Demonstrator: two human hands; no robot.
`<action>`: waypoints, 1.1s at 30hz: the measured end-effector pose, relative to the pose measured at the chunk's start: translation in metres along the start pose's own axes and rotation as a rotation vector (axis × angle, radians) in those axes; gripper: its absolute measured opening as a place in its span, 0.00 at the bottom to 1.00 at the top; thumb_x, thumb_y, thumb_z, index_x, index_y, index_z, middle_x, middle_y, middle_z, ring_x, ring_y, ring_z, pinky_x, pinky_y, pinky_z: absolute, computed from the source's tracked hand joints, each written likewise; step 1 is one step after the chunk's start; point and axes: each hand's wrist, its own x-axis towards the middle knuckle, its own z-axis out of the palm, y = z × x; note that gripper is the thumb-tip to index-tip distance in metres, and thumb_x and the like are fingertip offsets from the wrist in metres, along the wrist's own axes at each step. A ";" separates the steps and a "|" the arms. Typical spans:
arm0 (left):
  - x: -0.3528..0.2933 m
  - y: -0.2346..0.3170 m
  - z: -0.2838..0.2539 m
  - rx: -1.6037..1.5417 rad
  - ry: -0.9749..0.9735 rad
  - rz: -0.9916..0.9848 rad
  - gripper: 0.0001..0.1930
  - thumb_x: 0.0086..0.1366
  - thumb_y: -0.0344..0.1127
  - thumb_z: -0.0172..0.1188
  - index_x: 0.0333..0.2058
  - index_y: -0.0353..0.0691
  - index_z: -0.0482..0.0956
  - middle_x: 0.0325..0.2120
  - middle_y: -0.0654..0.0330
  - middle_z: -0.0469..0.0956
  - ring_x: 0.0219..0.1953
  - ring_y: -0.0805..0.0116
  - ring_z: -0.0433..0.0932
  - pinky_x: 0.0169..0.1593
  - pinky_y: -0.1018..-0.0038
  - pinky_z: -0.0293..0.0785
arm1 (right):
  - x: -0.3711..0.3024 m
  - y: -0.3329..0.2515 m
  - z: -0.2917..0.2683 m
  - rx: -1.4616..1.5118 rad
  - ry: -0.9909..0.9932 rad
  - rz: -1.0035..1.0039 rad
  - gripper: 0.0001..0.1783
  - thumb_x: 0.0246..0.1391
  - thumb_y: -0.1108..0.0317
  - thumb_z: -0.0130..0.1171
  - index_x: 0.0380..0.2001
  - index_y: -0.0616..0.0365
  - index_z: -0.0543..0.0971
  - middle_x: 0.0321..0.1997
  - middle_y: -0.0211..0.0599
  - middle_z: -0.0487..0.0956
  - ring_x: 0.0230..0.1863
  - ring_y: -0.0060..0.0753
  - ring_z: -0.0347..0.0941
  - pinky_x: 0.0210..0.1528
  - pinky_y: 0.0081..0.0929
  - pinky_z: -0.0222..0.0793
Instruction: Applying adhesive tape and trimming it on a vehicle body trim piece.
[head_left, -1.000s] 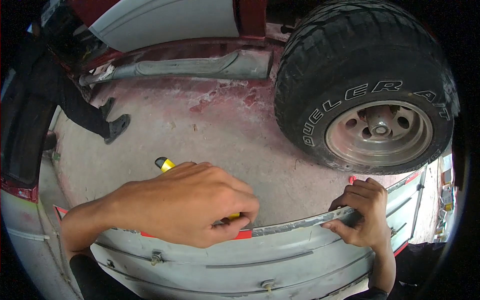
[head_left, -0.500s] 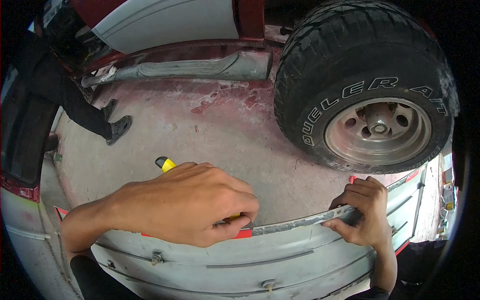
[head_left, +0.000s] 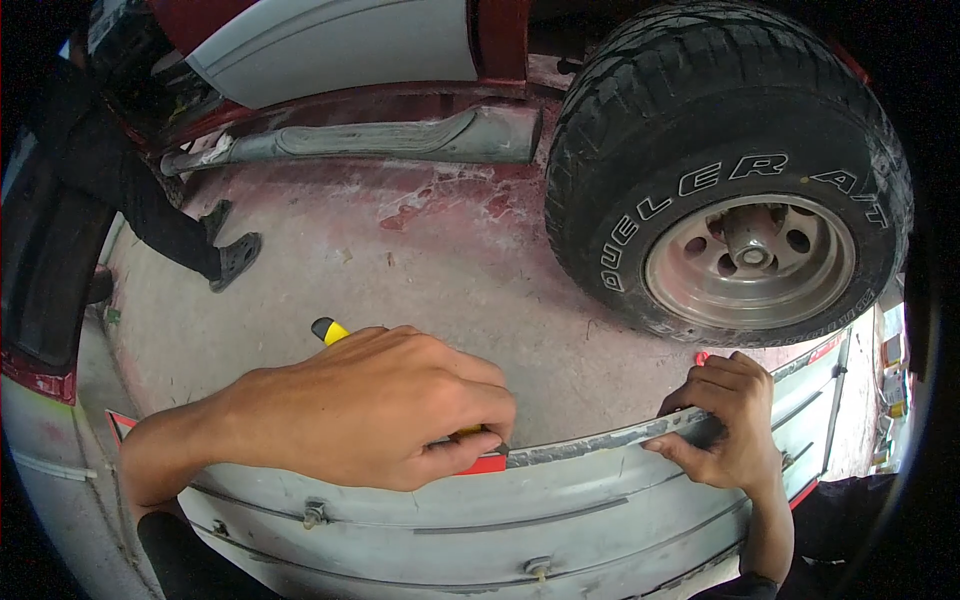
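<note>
A long, curved, pale grey panel point(head_left: 380, 550) with clips on its facing side stretches across the foreground. My left hand point(head_left: 370, 410) is closed around a yellow utility knife point(head_left: 333, 331) with a black end, most of which is hidden under the palm. At the fingertips, the knife's front meets the panel's upper edge, beside a strip of red backing point(head_left: 486, 465). Farther right, my right hand point(head_left: 725, 420) grips that same edge, thumb on the near side and fingers curled over the far side. Dark residue point(head_left: 590, 442) runs along the edge between the hands.
A large black tyre point(head_left: 620, 130) on a metal rim stands just beyond my right hand. A grey side step point(head_left: 400, 140) lies by a red and grey vehicle point(head_left: 340, 50). Another person's leg and dark shoe point(head_left: 238, 262) are at the left on the stained floor point(head_left: 330, 230).
Both hands keep their grip and are almost in the same place. The view has shifted very slightly, and the knife's front stays at the panel edge.
</note>
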 end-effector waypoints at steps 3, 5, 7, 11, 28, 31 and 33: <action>-0.002 0.002 0.001 -0.009 0.016 0.002 0.05 0.63 0.34 0.63 0.33 0.41 0.80 0.27 0.60 0.76 0.27 0.57 0.78 0.34 0.64 0.76 | -0.001 0.000 0.000 -0.007 -0.001 -0.006 0.20 0.36 0.49 0.75 0.18 0.53 0.80 0.18 0.30 0.76 0.22 0.36 0.73 0.30 0.31 0.63; -0.005 0.002 0.002 -0.020 0.017 0.006 0.05 0.62 0.34 0.63 0.33 0.41 0.80 0.27 0.60 0.75 0.28 0.57 0.78 0.35 0.64 0.76 | -0.001 0.000 0.000 -0.003 0.001 -0.013 0.20 0.37 0.49 0.75 0.18 0.53 0.80 0.18 0.30 0.76 0.22 0.36 0.73 0.30 0.31 0.62; -0.009 0.002 0.007 0.041 0.090 0.067 0.05 0.61 0.34 0.65 0.32 0.42 0.80 0.27 0.61 0.73 0.30 0.59 0.76 0.34 0.64 0.75 | 0.000 0.000 -0.001 -0.002 -0.001 -0.010 0.20 0.37 0.49 0.75 0.18 0.53 0.80 0.19 0.30 0.76 0.23 0.36 0.73 0.30 0.31 0.62; -0.016 0.007 0.013 0.082 0.102 0.038 0.05 0.60 0.33 0.66 0.31 0.41 0.81 0.29 0.62 0.73 0.31 0.62 0.75 0.33 0.65 0.73 | 0.001 0.002 0.001 0.014 0.001 -0.016 0.20 0.39 0.48 0.74 0.19 0.53 0.80 0.20 0.29 0.78 0.24 0.36 0.73 0.29 0.31 0.62; -0.013 0.015 0.007 0.178 0.168 0.027 0.12 0.51 0.24 0.65 0.36 0.43 0.84 0.26 0.63 0.77 0.28 0.65 0.76 0.32 0.71 0.73 | -0.001 0.001 0.000 0.033 0.006 0.001 0.20 0.40 0.47 0.73 0.20 0.52 0.81 0.21 0.28 0.78 0.24 0.35 0.74 0.29 0.30 0.63; -0.013 0.014 0.007 0.235 0.175 0.058 0.13 0.50 0.26 0.66 0.37 0.44 0.84 0.26 0.65 0.76 0.28 0.67 0.75 0.32 0.71 0.72 | 0.000 0.002 0.001 0.030 0.010 -0.004 0.20 0.40 0.47 0.73 0.19 0.52 0.81 0.20 0.28 0.78 0.24 0.35 0.74 0.29 0.30 0.63; -0.012 0.012 0.007 0.247 0.156 0.068 0.13 0.50 0.27 0.67 0.37 0.45 0.84 0.26 0.65 0.75 0.28 0.68 0.74 0.32 0.71 0.71 | 0.000 0.002 0.000 0.029 0.012 -0.007 0.20 0.40 0.47 0.73 0.19 0.52 0.81 0.20 0.29 0.78 0.24 0.35 0.74 0.29 0.31 0.63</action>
